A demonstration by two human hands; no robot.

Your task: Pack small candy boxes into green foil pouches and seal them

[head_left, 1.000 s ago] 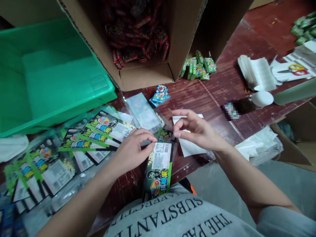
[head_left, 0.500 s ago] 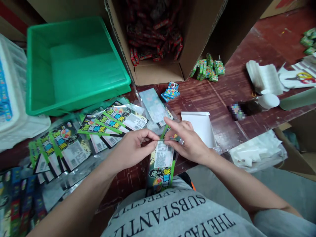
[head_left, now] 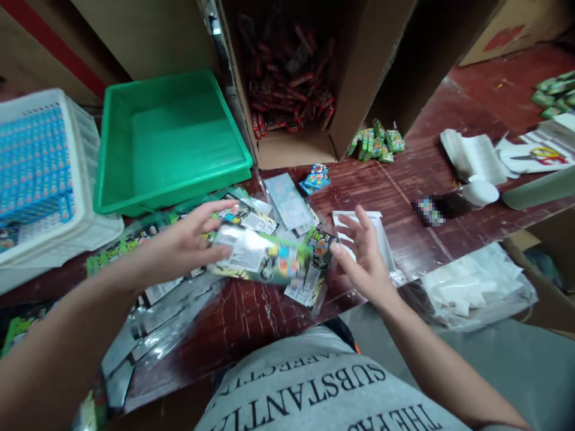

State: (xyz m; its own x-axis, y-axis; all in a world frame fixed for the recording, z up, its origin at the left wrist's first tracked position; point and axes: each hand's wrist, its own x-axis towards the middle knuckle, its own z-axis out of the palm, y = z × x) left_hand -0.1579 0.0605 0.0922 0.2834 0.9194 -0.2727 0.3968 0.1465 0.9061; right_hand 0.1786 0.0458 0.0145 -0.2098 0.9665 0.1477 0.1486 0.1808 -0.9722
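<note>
My left hand (head_left: 179,239) holds one end of a printed plastic candy bag (head_left: 256,257) between thumb and fingers. The bag is smeared by motion and stretches sideways above the table. My right hand (head_left: 366,260) is open, fingers spread, with nothing in it. Close to its left lies another printed candy bag (head_left: 305,287), partly behind the held one. More printed bags (head_left: 157,290) lie overlapped beneath and around my left forearm. A pale, flat pouch (head_left: 290,203) lies beyond both hands, beside small blue candy boxes (head_left: 315,178).
A green tray (head_left: 175,191) and a white basket of blue packs (head_left: 81,143) stand at left. A carton (head_left: 296,157) of red packs is behind. Green packs (head_left: 375,143), a bottle (head_left: 480,193), scissors (head_left: 541,157) and a plastic bag of white pieces (head_left: 476,281) are at right.
My hands have moved apart. The left has carried the candy bag leftward and turned it sideways; the right has let go and opened. The view has shifted left.
</note>
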